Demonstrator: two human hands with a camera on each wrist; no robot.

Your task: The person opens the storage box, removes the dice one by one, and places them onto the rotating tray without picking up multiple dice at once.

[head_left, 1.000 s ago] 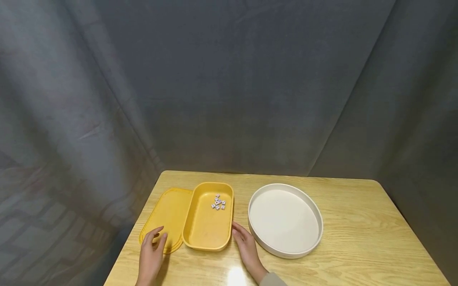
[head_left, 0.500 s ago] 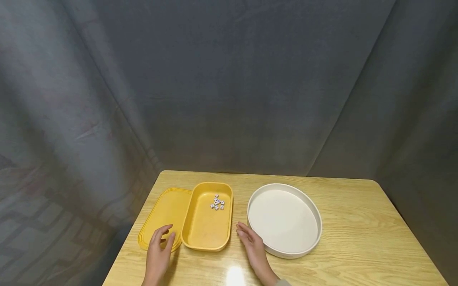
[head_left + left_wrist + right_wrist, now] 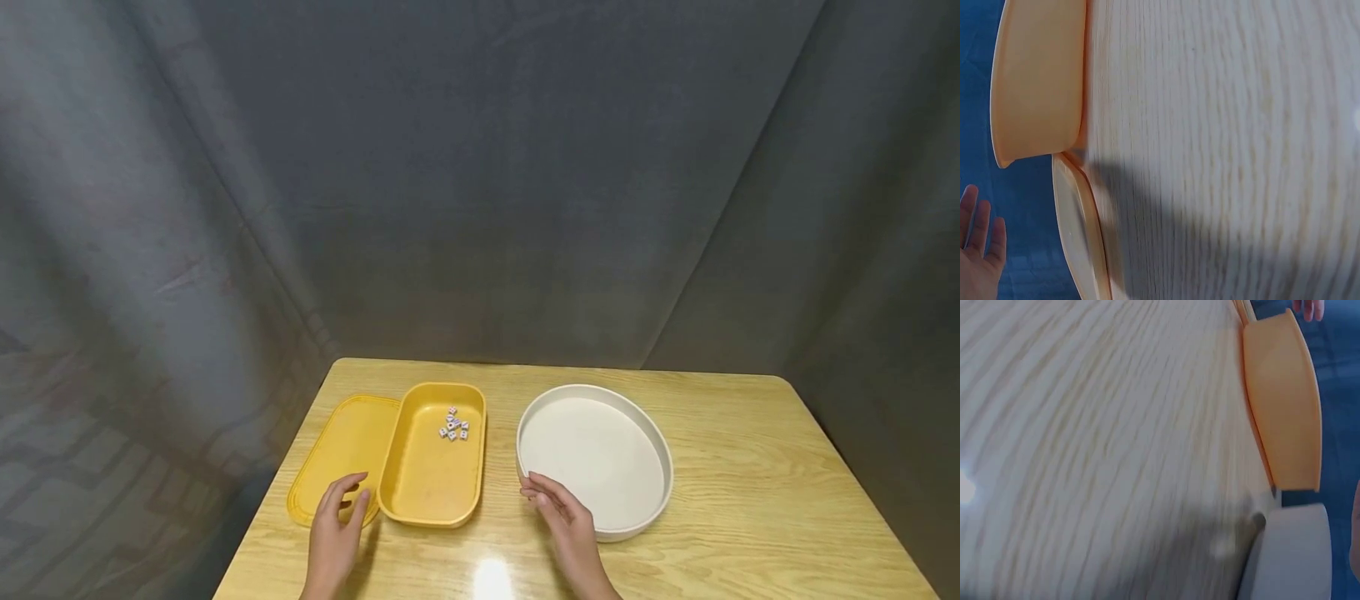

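An open yellow box (image 3: 429, 471) lies left of centre on the wooden table, with several small white dice (image 3: 453, 424) at its far end. Its yellow lid (image 3: 337, 454) lies flat against its left side. My left hand (image 3: 347, 500) hovers with relaxed fingers over the lid's near right corner, close to the box wall, and holds nothing. My right hand (image 3: 551, 498) has loosely spread fingers at the near-left rim of a round white tray (image 3: 660, 500) and also holds nothing. The left wrist view shows the box (image 3: 1035, 81) and lid (image 3: 1082, 237) edge-on. The right wrist view shows the box (image 3: 1285, 400) beside the tray (image 3: 1291, 556).
The light wooden table (image 3: 750, 500) has rounded corners and ends just left of the lid. A grey cloth backdrop (image 3: 480, 167) hangs behind and around it. Bare wood lies right of the tray and along the near edge.
My right hand has moved right, from beside the box's near right corner to the tray's near-left rim. My left hand has crept slightly right along the lid.
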